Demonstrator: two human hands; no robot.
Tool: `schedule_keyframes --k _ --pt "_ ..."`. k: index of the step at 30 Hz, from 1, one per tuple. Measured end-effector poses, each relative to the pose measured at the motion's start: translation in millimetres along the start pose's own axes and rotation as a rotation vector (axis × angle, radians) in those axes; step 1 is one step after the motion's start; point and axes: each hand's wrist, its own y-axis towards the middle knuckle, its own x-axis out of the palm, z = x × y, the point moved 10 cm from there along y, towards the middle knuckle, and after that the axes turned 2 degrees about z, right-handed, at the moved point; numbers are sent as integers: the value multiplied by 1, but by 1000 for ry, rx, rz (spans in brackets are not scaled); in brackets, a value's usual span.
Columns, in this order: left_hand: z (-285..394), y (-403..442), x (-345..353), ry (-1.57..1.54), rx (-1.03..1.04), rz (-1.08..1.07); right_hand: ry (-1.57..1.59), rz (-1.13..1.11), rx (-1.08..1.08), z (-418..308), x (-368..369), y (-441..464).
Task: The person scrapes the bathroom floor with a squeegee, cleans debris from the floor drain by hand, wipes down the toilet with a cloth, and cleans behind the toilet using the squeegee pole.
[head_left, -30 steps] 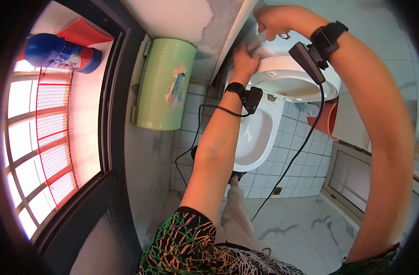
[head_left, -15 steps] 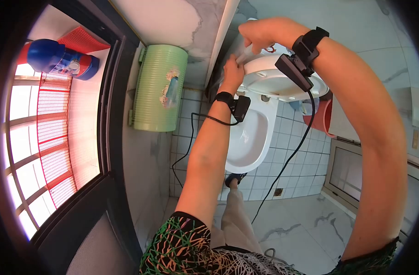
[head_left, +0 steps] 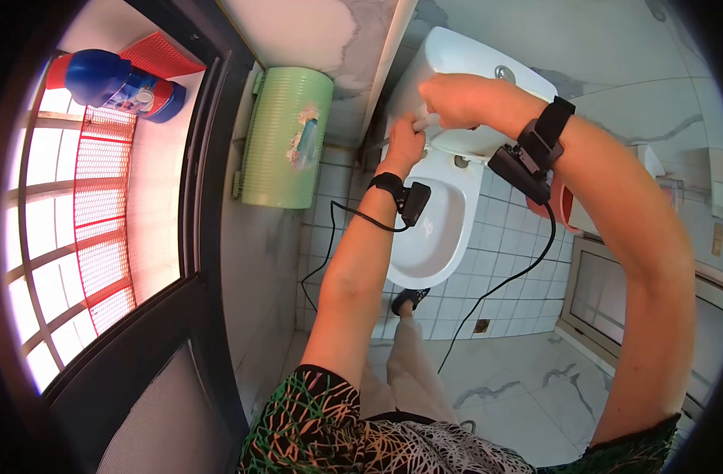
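A pale, stick-like thing [head_left: 427,121] shows in the short gap between my hands; most of it is hidden, so its kind is unclear. My right hand [head_left: 452,100] is closed around its upper end. My left hand [head_left: 406,144] is closed at its other end, just below and to the left. Both hands are over the back of the white toilet [head_left: 458,237], in front of its tank [head_left: 456,51]. A round flush button [head_left: 504,73] sits on the tank lid. The raised seat and lid are partly hidden behind my right hand and wrist.
A green ribbed box [head_left: 286,142] is fixed to the left wall. On the window ledge stands a blue bottle [head_left: 128,85] with a red cap. A pink bin [head_left: 563,204] is right of the toilet. Black cables hang from both wrist devices. A floor drain [head_left: 482,325] lies below.
My right hand has come down from above the tank, closer to my left hand. The view has shifted, and more of the tank and its button now shows.
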Motion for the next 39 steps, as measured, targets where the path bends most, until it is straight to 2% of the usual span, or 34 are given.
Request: schedule_keyframes --k 4,7,12,14,17,20,24,26,29,35,37,39 --pt "-5 -19 3 -6 42 -6 -11 93 -113 -17 12 -12" --pt "1 -37 5 20 36 -55 84 -42 26 -14 33 -25" --pt "-9 -65 11 6 45 -101 102 83 -48 -33 40 -54" --pt "-11 -72 14 13 51 -111 89 142 -8 -33 45 -60" --pt "-6 -73 8 23 110 -54 122 253 -17 -36 37 -69" --pt "37 -76 -11 48 293 61 44 310 16 -30 26 -62" --pt "35 -50 -17 5 261 141 4 261 45 -15 5 -34" --pt "24 -32 -17 19 220 197 -24 316 20 3 -3 -6" --pt "31 -16 -21 8 237 238 -102 108 132 2 -23 -4" --pt "45 -2 -27 -95 244 250 -151 322 45 4 -37 -5" --pt "40 -1 -26 -149 245 276 -177 273 76 3 -32 0" --pt "38 -2 -23 -64 327 272 -144 237 89 5 -26 3"
